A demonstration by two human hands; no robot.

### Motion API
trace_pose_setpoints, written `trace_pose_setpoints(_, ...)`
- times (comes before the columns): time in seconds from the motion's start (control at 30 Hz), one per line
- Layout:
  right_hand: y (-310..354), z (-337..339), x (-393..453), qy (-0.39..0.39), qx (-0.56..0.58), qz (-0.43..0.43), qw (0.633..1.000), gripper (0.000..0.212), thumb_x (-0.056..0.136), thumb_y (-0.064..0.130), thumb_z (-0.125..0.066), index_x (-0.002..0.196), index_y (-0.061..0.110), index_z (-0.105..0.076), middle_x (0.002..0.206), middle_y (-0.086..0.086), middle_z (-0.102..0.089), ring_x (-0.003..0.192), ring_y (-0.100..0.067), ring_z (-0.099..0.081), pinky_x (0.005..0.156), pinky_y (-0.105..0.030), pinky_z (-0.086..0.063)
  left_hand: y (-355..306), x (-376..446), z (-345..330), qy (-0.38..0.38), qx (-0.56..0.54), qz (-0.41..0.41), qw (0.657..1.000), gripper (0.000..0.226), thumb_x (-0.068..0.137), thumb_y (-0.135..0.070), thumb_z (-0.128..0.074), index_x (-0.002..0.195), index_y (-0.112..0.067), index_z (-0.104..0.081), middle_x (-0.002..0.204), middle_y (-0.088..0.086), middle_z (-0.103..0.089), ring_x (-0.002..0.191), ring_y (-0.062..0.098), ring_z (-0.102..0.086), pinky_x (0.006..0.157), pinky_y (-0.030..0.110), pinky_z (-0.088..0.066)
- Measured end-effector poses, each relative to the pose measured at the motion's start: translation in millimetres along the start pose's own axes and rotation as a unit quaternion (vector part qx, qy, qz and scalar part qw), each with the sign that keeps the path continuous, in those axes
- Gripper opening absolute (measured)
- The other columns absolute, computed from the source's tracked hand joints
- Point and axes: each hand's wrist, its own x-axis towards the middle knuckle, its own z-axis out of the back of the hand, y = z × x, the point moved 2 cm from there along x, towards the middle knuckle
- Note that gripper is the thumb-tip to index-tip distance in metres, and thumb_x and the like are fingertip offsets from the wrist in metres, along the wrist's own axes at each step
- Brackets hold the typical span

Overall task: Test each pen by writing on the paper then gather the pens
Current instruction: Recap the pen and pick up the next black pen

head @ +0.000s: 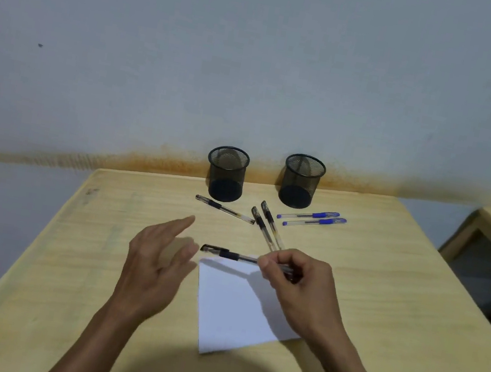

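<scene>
The right hand (300,279) pinches a black pen (228,253) by its clear barrel, fingers curled round the tail end, so the capped end points left over the far edge of the paper (236,307). The pen looks light, stiff and smooth, likely to slip unless held at the dark rubber grip near the tip. The left hand (156,262) hovers beside the cap, fingers relaxed and spread, holding nothing, just short of touching. Other pens lie nearer the desk's (396,308) far edge.
</scene>
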Motion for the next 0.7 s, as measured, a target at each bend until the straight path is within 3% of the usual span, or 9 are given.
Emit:
trace_pose_setpoints(0.1, 3.1, 7.5, -7.6, 0.008, 0.101, -0.03, 0.994, 0.009, 0.088, 0.017, -0.078, 0.08, 0.014, -0.078, 0.066, 0.009, -0.072, 0.059, 0.001, -0.061, 0.065, -0.016, -0.05, -20.8, -8.2, -4.3, 0.043, 0.034, -0.083, 0.995, 0.032, 0.09, -0.048, -0.057, 0.118, -0.037, -0.068, 0.108, -0.035, -0.061, 0.106, -0.007, -0.055, 0.1, 0.041, -0.042)
trace_pose_setpoints(0.23, 4.0, 3.6, -16.3, -0.017, 0.221, -0.084, 0.971, 0.009, 0.087, 0.02, -0.079, 0.085, 0.011, -0.078, 0.064, 0.006, -0.067, 0.06, -0.006, -0.057, 0.067, -0.025, -0.054, -36.9, -14.3, -12.1, 0.068, 0.034, -0.117, 0.99, 0.021, 0.089, -0.043, -0.059, 0.098, -0.031, -0.073, 0.091, -0.029, -0.067, 0.085, 0.0, -0.061, 0.081, 0.042, -0.049)
trace_pose_setpoints(0.4, -0.7, -12.9, -28.4, -0.011, 0.2, -0.106, 0.974, 0.022, 0.089, 0.035, -0.075, 0.092, 0.014, -0.078, 0.066, 0.002, -0.073, 0.062, -0.004, -0.065, 0.067, -0.02, -0.056, -58.2, -20.5, -14.6, 0.082, 0.018, -0.112, 0.99, 0.017, 0.088, -0.037, -0.064, 0.097, -0.03, -0.076, 0.084, -0.025, -0.067, 0.079, 0.002, -0.061, 0.074, 0.025, -0.046)
trace_pose_setpoints(0.5, -2.3, -8.1, -23.2, -0.014, 0.199, -0.109, 0.974, 0.028, 0.09, 0.032, -0.074, 0.088, 0.004, -0.077, 0.063, -0.002, -0.071, 0.058, -0.007, -0.062, 0.062, -0.019, -0.053, -64.0, -26.0, -11.2, 0.071, 0.014, -0.124, 0.99, 0.017, 0.088, -0.036, -0.062, 0.089, -0.026, -0.076, 0.078, -0.019, -0.066, 0.072, 0.002, -0.06, 0.067, 0.019, -0.044)
trace_pose_setpoints(0.57, -6.1, 15.4, -8.2, -0.089, 0.266, -0.129, 0.951, 0.034, 0.093, 0.024, -0.071, 0.083, -0.008, -0.072, 0.055, -0.001, -0.064, 0.05, -0.008, -0.053, 0.051, -0.015, -0.046, -53.0, -29.6, 1.9, 0.031, -0.01, -0.086, 0.996, 0.011, 0.084, -0.027, -0.068, 0.086, -0.023, -0.077, 0.078, -0.016, -0.069, 0.071, 0.002, -0.063, 0.062, 0.015, -0.043)
trace_pose_setpoints(0.63, -6.0, 52.8, 11.0, -0.162, 0.338, -0.12, 0.919, 0.025, 0.094, 0.019, -0.07, 0.083, -0.004, -0.072, 0.056, 0.0, -0.063, 0.053, -0.01, -0.051, 0.048, -0.013, -0.046, -36.6, -29.2, 24.2, -0.012, -0.036, -0.023, 0.999, 0.007, 0.08, -0.021, -0.073, 0.083, -0.027, -0.077, 0.078, -0.013, -0.072, 0.071, 0.005, -0.066, 0.058, 0.013, -0.042)
trace_pose_setpoints(0.7, -2.1, 76.1, 26.0, -0.167, 0.356, -0.093, 0.915, 0.02, 0.096, 0.019, -0.069, 0.084, 0.004, -0.072, 0.063, -0.003, -0.065, 0.059, -0.013, -0.053, 0.051, -0.015, -0.049, -24.8, -23.0, 38.7, -0.019, -0.028, 0.009, 0.999, 0.013, 0.084, -0.015, -0.077, 0.082, -0.027, -0.076, 0.08, -0.012, -0.072, 0.073, 0.005, -0.066, 0.058, 0.015, -0.042)
